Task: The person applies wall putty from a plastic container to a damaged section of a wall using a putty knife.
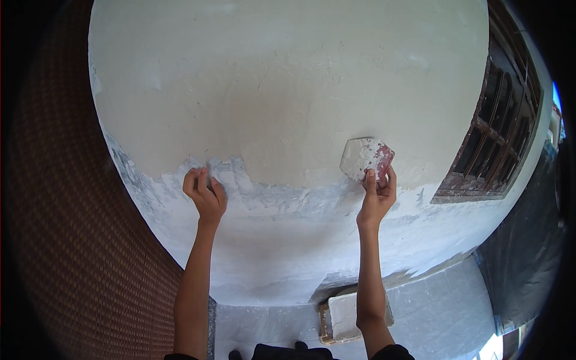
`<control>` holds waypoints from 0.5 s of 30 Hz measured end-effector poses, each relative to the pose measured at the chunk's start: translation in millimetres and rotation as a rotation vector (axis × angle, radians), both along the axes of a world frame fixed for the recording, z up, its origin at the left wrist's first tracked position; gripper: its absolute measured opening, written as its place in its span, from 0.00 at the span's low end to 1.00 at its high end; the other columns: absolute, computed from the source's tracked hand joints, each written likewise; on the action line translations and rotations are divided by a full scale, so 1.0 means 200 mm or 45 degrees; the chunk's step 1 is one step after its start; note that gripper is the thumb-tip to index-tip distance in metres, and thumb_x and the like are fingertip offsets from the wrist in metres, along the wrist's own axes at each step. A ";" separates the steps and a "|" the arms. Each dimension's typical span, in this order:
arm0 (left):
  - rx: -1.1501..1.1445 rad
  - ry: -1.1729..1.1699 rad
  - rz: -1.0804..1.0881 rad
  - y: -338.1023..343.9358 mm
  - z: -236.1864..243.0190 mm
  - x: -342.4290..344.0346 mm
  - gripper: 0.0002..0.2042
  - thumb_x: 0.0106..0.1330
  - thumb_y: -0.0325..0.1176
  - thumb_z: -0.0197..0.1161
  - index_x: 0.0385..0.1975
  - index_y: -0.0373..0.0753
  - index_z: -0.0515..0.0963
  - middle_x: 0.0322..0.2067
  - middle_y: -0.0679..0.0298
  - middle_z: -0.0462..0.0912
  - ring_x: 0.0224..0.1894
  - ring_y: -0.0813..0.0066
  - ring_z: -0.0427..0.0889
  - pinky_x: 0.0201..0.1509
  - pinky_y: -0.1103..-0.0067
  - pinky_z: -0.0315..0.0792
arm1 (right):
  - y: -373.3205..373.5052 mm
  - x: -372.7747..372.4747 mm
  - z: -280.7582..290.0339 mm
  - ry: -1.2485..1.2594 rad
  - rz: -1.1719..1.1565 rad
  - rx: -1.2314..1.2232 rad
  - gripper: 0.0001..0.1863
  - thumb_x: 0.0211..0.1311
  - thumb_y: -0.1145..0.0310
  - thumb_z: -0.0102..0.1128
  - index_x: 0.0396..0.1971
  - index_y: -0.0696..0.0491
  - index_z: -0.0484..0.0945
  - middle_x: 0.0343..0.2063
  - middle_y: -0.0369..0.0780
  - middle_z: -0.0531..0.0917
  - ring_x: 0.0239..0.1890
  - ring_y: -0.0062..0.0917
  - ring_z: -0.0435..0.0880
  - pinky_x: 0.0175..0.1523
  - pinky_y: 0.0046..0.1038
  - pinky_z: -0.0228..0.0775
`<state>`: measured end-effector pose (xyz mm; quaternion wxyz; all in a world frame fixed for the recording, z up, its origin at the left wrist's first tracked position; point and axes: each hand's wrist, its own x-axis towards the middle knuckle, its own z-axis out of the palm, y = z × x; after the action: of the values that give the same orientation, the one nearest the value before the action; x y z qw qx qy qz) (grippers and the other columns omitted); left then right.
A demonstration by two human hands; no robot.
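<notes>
In front of me stands a plastered wall [270, 90], pale beige above and whiter, with rough, uneven patches, lower down. My right hand [378, 203] grips a flat putty scraper [363, 157], thumb on the near face and fingers behind it. White putty is smeared over most of the scraper, and red shows at its right side. The scraper is at the wall; whether its edge touches is hard to tell. To the left, my left hand [207, 195] is at the ragged border between beige and white, its fingers loosely bent and apart, with nothing visible in them.
A brown woven-looking surface [90, 228] runs along the left. On the right is a dark wooden window [495, 129] with bars. Below, a wooden-framed stand with a whitish top [348, 315] sits on the grey floor [438, 312]. Dark sheeting [519, 240] hangs at the far right.
</notes>
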<state>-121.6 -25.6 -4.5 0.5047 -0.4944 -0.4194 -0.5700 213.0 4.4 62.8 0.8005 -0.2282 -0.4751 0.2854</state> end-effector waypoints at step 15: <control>-0.020 0.015 0.004 -0.02 0.00 -0.01 0.20 0.61 0.22 0.51 0.55 0.31 0.61 0.50 0.51 0.55 0.54 0.54 0.60 0.57 0.62 0.62 | -0.10 -0.35 0.06 -0.168 0.066 0.153 0.18 0.62 0.70 0.61 0.50 0.60 0.71 0.35 0.41 0.83 0.35 0.15 0.78 0.40 0.17 0.69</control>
<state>-122.9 -28.8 -4.8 0.5042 -0.5011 -0.4218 -0.5628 143.3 -15.9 75.1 0.7721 -0.1855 -0.5488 0.2614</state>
